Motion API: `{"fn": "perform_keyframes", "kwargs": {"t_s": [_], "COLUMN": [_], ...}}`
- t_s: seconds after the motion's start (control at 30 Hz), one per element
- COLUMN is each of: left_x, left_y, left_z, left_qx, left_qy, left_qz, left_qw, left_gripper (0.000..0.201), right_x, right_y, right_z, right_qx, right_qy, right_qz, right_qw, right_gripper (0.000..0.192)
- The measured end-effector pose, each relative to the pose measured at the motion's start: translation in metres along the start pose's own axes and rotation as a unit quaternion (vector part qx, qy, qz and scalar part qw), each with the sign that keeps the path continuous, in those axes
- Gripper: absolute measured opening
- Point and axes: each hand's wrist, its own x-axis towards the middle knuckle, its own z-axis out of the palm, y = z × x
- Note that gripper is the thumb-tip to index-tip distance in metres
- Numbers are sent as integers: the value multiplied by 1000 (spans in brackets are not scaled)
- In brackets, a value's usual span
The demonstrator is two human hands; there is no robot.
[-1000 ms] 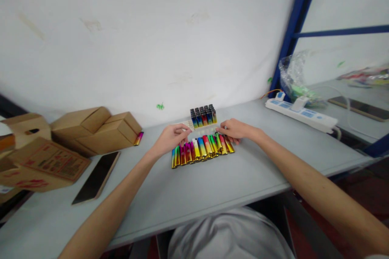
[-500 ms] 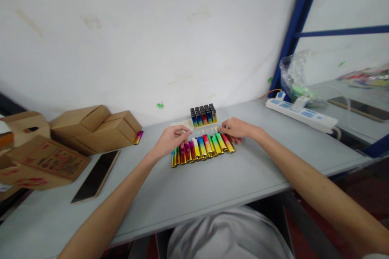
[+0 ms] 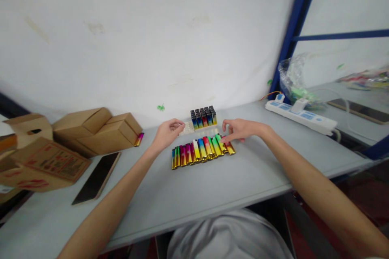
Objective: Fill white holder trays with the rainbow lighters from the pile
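A row of several shiny rainbow-coloured lighters (image 3: 202, 150) lies side by side on the grey table (image 3: 212, 186). Behind it stands a block of several upright lighters with black tops (image 3: 203, 116). My right hand (image 3: 241, 129) is at the right end of the row, fingers spread, with its fingertips resting on the last lighters. My left hand (image 3: 165, 134) hovers behind the row's left part. Its fingers are curled, with their tips at the edge of a small white tray (image 3: 186, 128). I cannot tell whether it grips the tray.
Brown cardboard boxes (image 3: 94, 129) and a printed flat carton (image 3: 45, 162) crowd the left, with a single lighter (image 3: 139, 139) beside them. A dark phone (image 3: 97, 176) lies at front left. A white power strip (image 3: 300, 115) and a plastic bag (image 3: 296, 79) sit at right by a blue frame (image 3: 293, 32).
My left hand has lifted off the row's left end and moved back to the white tray. My right hand has opened its fingers over the row's right end.
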Motion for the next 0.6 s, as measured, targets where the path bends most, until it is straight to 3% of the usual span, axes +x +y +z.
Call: {"fn": "perform_keyframes", "kwargs": {"t_s": [0.17,0.33,0.43,0.6], "left_x": [-9,-14,-15,-18], "left_y": [-1,-3,-5,-7], "left_z": [-3,-6,-6,-5], "left_qx": [-13,-17,-5,6], "left_qy": [7,6,-2,-9], "left_qz": [-18,-18,-22,-20], "left_qw": [1000,1000,1000,1000], "left_gripper": [28,25,25,23], "right_x": [-11,-14,-14,-14], "right_y": [-4,-8,-9,-11], "right_z": [-2,5,7,6], "right_qx": [-52,-107,-117,-112], "right_qy": [-23,-34,-32,-17], "right_qz": [-44,-73,-77,-97], "right_qw": [997,991,990,989], "right_gripper": [103,114,115,101]}}
